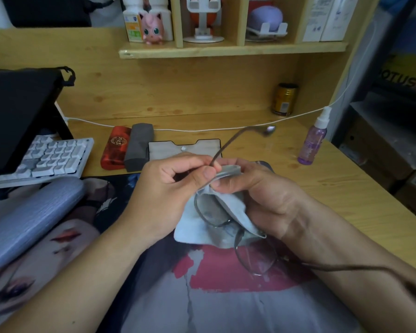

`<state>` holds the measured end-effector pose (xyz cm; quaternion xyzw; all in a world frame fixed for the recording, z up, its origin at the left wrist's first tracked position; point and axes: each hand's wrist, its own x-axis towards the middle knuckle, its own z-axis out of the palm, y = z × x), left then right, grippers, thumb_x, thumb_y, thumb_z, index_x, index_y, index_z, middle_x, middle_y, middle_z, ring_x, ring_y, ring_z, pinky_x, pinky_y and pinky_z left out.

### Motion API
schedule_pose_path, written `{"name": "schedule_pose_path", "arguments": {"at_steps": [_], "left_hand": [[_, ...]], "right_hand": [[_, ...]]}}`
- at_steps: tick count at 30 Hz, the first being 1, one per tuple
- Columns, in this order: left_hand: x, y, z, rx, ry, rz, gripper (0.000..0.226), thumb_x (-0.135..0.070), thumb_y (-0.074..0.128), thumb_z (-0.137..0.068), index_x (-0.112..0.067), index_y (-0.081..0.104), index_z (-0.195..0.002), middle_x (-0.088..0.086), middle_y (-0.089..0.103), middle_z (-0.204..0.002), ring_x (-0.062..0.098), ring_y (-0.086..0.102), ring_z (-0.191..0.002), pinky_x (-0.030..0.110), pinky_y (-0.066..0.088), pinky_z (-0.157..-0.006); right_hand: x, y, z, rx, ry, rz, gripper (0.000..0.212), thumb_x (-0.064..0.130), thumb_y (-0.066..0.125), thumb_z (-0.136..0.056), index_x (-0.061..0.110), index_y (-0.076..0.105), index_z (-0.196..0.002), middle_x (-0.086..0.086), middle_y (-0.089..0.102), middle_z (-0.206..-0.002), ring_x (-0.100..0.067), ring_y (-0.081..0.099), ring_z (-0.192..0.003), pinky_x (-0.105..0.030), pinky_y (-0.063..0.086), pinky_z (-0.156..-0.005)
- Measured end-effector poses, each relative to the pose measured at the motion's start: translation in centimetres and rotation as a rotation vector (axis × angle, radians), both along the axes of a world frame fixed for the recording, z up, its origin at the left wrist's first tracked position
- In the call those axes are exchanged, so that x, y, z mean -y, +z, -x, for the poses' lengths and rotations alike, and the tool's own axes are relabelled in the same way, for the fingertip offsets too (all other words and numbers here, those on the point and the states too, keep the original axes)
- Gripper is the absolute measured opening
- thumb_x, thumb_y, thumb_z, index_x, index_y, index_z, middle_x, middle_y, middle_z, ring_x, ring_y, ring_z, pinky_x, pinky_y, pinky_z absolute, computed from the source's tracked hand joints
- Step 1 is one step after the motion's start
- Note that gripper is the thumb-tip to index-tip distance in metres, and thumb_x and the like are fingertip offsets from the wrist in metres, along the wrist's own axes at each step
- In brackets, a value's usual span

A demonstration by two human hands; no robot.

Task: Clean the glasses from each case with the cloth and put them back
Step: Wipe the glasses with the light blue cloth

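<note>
Currently both hands are working the glasses [222, 218] through the cloth [197, 224] above the desk's near edge.
Left hand [168, 186] is pinching the temple hinge, right hand [255, 191] is pinching cloth over a lens; twisting there is risking a bent thin frame.

1 pair of glasses [226, 219], 1 cloth [192, 227], 3 cases: red [113, 150], grey [137, 146], flat [178, 147]; 1 spray bottle [314, 138].

On my wooden desk [346, 179] a white keyboard [51, 157] sits at left, tilted against a black stand [12, 111]. A lavender wrist rest [31, 219] lies before it on the printed desk mat [226, 304]. A gold can [284, 99] stands at the back wall. On the shelf [226, 50], a pink figurine [152, 28].
</note>
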<state>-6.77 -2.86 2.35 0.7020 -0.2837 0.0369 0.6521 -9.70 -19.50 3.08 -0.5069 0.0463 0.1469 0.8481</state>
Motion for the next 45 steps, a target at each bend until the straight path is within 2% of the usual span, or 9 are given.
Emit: {"name": "schedule_pose_path", "arguments": {"at_steps": [7, 12, 18, 22, 25, 29, 36, 42, 45], "left_hand": [[-0.5, -0.4, -0.3, 0.301, 0.109, -0.055, 0.015, -0.017, 0.065, -0.093, -0.029, 0.073, -0.097, -0.014, 0.072, -0.098, 0.013, 0.069, -0.099, 0.018, 0.051, -0.086], [-0.6, -0.3, -0.3, 0.380, 0.065, -0.117, 0.010, -0.024, 0.064, -0.093, -0.031, 0.071, -0.095, -0.023, 0.069, -0.096, 0.010, 0.067, -0.096, 0.015, 0.048, -0.084], [-0.5, -0.1, -0.2, 0.407, 0.018, -0.128, 0.010, -0.020, 0.065, -0.093, -0.027, 0.072, -0.095, -0.015, 0.070, -0.096, 0.013, 0.067, -0.095, 0.017, 0.048, -0.083], [-0.5, -0.1, -0.1, 0.476, -0.004, -0.177, 0.010, -0.013, 0.066, -0.093, -0.021, 0.073, -0.095, -0.011, 0.070, -0.094, 0.018, 0.067, -0.093, 0.021, 0.050, -0.083], [-0.2, -0.3, -0.2, 0.486, 0.007, -0.183, 0.009, -0.016, 0.067, -0.094, -0.023, 0.072, -0.094, -0.011, 0.070, -0.095, 0.017, 0.066, -0.094, 0.022, 0.049, -0.084], [0.2, -0.6, -0.4, 0.498, 0.039, -0.195, 0.011, -0.023, 0.061, -0.095, -0.026, 0.072, -0.095, -0.017, 0.070, -0.096, 0.014, 0.063, -0.097, 0.025, 0.049, -0.088], [-0.1, -0.5, -0.5, 0.338, 0.013, -0.118, 0.011, -0.030, 0.064, -0.093, -0.036, 0.072, -0.093, -0.021, 0.073, -0.096, 0.013, 0.066, -0.101, 0.019, 0.048, -0.091], [-0.9, -0.4, -0.7, 0.446, 0.063, -0.140, 0.012, -0.024, 0.061, -0.096, -0.033, 0.070, -0.095, -0.019, 0.071, -0.097, 0.015, 0.064, -0.100, 0.023, 0.048, -0.090], [-0.9, -0.4, -0.8, 0.491, 0.080, -0.142, 0.011, -0.021, 0.062, -0.097, -0.030, 0.069, -0.095, -0.018, 0.070, -0.096, 0.018, 0.064, -0.098, 0.025, 0.048, -0.089]], "right_hand": [[0.7, 0.6, 0.3, 0.083, 0.163, 0.135, 0.052, -0.011, 0.069, -0.078, 0.001, 0.058, -0.127, -0.018, 0.068, -0.110, -0.029, 0.068, -0.092, -0.038, 0.058, -0.076], [1.7, 0.7, 0.4, 0.056, 0.470, 0.277, 0.051, -0.010, 0.065, -0.084, 0.006, 0.056, -0.132, -0.019, 0.065, -0.114, -0.034, 0.064, -0.103, -0.042, 0.054, -0.090], [1.9, 0.9, 0.5, 0.059, 0.571, 0.259, 0.055, -0.014, 0.057, -0.087, 0.003, 0.051, -0.139, -0.022, 0.062, -0.123, -0.034, 0.061, -0.110, -0.042, 0.051, -0.097], [0.3, 0.3, 0.9, 0.105, 0.498, 0.269, 0.056, -0.020, 0.061, -0.082, -0.003, 0.051, -0.134, -0.024, 0.063, -0.122, -0.038, 0.062, -0.112, -0.050, 0.048, -0.103], [-0.6, 0.3, 1.3, 0.170, 0.389, 0.268, 0.049, -0.024, 0.063, -0.080, -0.005, 0.056, -0.125, -0.022, 0.068, -0.111, -0.034, 0.068, -0.105, -0.042, 0.056, -0.093], [-0.9, 0.4, 1.3, 0.170, 0.246, 0.202, 0.043, -0.021, 0.066, -0.080, -0.008, 0.059, -0.120, -0.028, 0.067, -0.119, -0.037, 0.067, -0.113, -0.041, 0.055, -0.097], [-0.2, 0.8, 0.9, 0.107, 0.033, 0.099, 0.031, -0.013, 0.069, -0.069, 0.009, 0.067, -0.090, -0.007, 0.072, -0.078, -0.017, 0.071, -0.073, -0.025, 0.057, -0.065], [0.7, 1.2, 0.7, 0.134, 0.115, 0.211, 0.036, -0.012, 0.069, -0.080, 0.004, 0.066, -0.113, -0.011, 0.073, -0.091, -0.021, 0.072, -0.081, -0.028, 0.058, -0.069], [1.4, 1.5, 0.8, 0.136, 0.257, 0.346, 0.039, -0.016, 0.066, -0.080, 0.008, 0.066, -0.111, -0.008, 0.071, -0.088, -0.020, 0.070, -0.078, -0.029, 0.059, -0.071]]}}
